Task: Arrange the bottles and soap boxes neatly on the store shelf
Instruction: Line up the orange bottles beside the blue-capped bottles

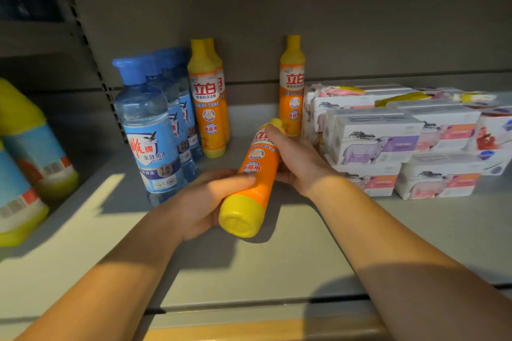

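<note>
An orange dish-soap bottle (253, 174) with a yellow base lies tilted in both my hands, base towards me, cap pointing at the back of the shelf. My left hand (210, 199) grips its lower half. My right hand (293, 158) wraps its upper part near the cap. Two matching orange bottles (206, 99) stand one behind the other at the back left. Another orange bottle (291, 86) stands alone further right. A row of blue clear bottles (151, 130) stands left of them. Stacked white soap boxes (374, 138) fill the right side.
The grey shelf board (249, 266) lies bare in front of my hands. Yellow-and-blue bottles (30, 147) stand in the neighbouring bay on the left, beyond a slotted upright (91, 50). The shelf's back wall (332, 22) rises behind the goods.
</note>
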